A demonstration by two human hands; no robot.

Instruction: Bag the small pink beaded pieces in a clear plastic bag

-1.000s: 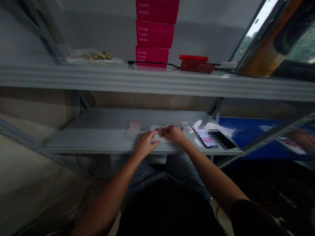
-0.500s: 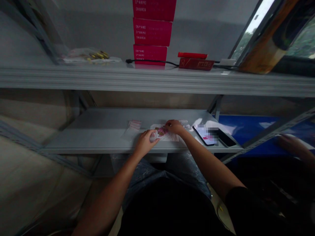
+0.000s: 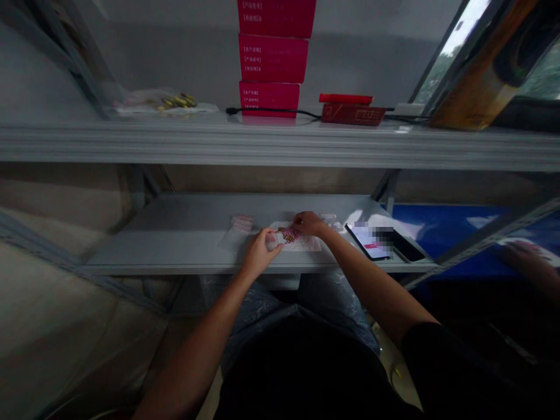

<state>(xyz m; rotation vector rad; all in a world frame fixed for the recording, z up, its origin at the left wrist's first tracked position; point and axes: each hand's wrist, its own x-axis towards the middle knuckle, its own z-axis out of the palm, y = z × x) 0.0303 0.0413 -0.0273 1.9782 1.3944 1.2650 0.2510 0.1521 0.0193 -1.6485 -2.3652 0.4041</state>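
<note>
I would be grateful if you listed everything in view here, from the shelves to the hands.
grey metal shelving: 1 unit, grey, two shelves in view
red cartons: 3 visible, red, stacked on upper shelf
dark red box: 1, dark red, upper shelf, under a bright red strip
black cable: 1, black, along upper shelf
clear bag of yellow items: 1, upper shelf, left
small clear bag: 1, pink label, lower shelf
printed sheet: 1, white and pink, lower shelf
smartphone: 1, screen pixelated, lower shelf, right
dark device: 1, black, beside smartphone
blue panel: 1, blue, right of shelf
co-worker's hand: 1, right edge
left grip: 1, holding small clear item
right grip: 1, over printed sheet
</note>
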